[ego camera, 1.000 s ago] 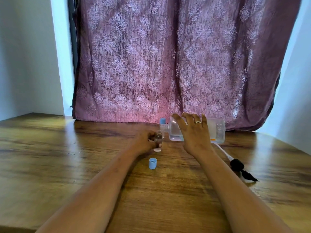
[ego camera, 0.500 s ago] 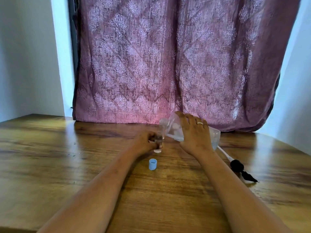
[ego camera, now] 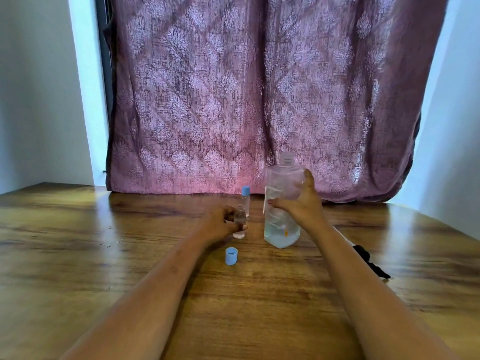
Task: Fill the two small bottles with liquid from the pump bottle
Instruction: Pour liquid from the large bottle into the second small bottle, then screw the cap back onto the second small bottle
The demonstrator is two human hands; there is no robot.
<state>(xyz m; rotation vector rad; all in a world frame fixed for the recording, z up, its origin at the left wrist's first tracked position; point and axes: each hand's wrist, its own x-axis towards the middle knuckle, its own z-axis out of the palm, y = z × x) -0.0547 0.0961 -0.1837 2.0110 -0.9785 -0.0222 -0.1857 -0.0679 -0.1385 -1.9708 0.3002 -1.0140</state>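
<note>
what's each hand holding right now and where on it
Left hand holds the uncapped small bottle around its body. Right hand has its grip on the pump bottle mid-body.

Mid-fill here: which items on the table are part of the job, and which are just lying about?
Job:
- large bottle, upright, neck open, in right hand
- open small bottle, in left hand
- capped small bottle behind it
- loose blue cap
- black pump head, lying at right

Lying about:
- curtain
</note>
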